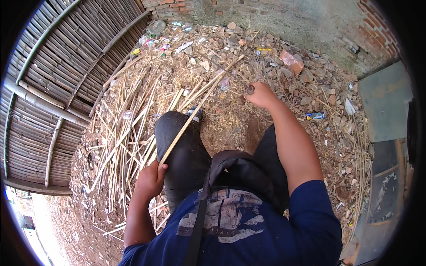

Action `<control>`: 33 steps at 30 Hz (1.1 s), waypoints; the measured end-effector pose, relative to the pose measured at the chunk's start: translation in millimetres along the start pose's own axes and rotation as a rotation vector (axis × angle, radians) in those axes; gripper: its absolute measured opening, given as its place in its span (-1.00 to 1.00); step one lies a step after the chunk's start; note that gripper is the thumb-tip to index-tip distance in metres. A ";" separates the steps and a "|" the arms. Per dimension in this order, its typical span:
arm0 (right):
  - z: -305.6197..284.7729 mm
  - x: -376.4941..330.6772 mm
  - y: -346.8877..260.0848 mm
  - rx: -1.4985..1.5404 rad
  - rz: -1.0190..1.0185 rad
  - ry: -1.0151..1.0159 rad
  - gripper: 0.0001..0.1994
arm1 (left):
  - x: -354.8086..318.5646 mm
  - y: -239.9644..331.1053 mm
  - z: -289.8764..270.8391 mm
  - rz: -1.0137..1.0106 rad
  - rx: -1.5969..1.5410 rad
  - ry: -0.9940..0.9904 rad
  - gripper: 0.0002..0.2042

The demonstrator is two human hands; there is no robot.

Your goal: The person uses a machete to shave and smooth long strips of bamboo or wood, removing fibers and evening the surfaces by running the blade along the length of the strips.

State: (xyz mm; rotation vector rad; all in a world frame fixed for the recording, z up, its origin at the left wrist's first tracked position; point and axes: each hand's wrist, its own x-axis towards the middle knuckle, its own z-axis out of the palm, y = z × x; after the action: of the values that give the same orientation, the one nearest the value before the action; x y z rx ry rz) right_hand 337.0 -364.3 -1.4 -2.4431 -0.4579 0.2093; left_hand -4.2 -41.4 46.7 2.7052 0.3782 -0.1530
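Observation:
My left hand [150,179] is closed round the near end of a long, pale split bamboo strip [186,125]. The strip slants up and to the right, passing over my left knee. My right hand [262,95] grips a long knife [250,90] by its handle, whose butt shows at the fist. Its thin, dark blade runs away up and to the left, crossing near the strip's far end; whether the two touch I cannot tell. Left of my knee lies a loose heap of similar bamboo strips [128,128], pointing several ways.
A bamboo-pole wall [75,53] closes the left side, and a brick and plaster wall [284,17] the far side. Grey sheets [386,102] lean at the right. Stones, shavings, a blue wrapper [315,116] and an orange-brown piece [292,62] litter the dirt ground.

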 end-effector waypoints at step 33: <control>-3.8 -40.5 -66.2 -0.285 -0.224 -0.205 -0.72 | 11.3 9.3 -7.0 0.006 0.078 0.015 -0.58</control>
State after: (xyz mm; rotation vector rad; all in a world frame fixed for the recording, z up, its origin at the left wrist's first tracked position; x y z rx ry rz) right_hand 282.4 -332.8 43.9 -2.6299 -0.9006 0.3195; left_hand 9.7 -44.1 54.8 2.7855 0.3765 -0.1486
